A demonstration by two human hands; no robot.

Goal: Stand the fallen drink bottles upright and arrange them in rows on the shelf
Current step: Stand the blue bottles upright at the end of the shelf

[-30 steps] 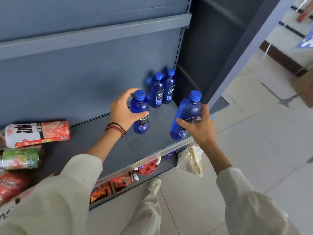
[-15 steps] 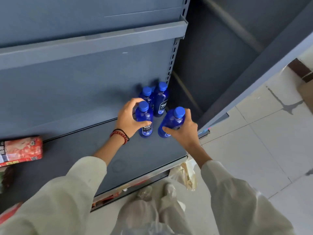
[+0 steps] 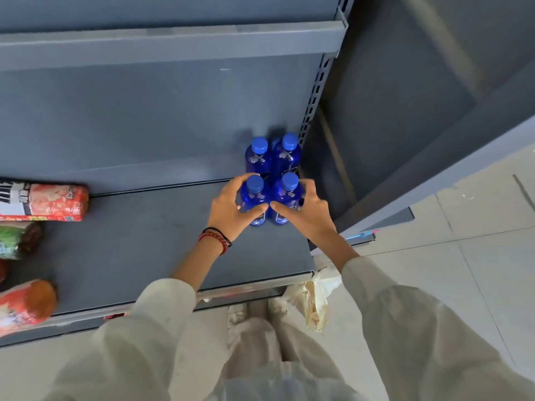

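Note:
Several blue bottles with blue caps stand upright in a tight block at the right end of the grey shelf (image 3: 144,256). My left hand (image 3: 228,209) grips the front left bottle (image 3: 254,195). Beside it, my right hand (image 3: 307,212) grips the front right bottle (image 3: 288,192). Both stand on the shelf, touching each other. Directly behind them are the back left bottle (image 3: 258,156) and the back right bottle (image 3: 288,153), against the rear panel. At the far left, a red-and-white labelled bottle (image 3: 43,202) lies on its side.
More fallen bottles lie at the left edge: a green-labelled one (image 3: 17,240) and an orange-red one (image 3: 26,305). An upper shelf (image 3: 173,41) overhangs. The perforated upright (image 3: 314,94) closes the right end. A plastic bag (image 3: 312,296) hangs below the shelf edge over tiled floor.
Both hands carried their bottles back and to the right. The right bottle went from tilted to upright, and the pair now stands directly in front of the two rear bottles.

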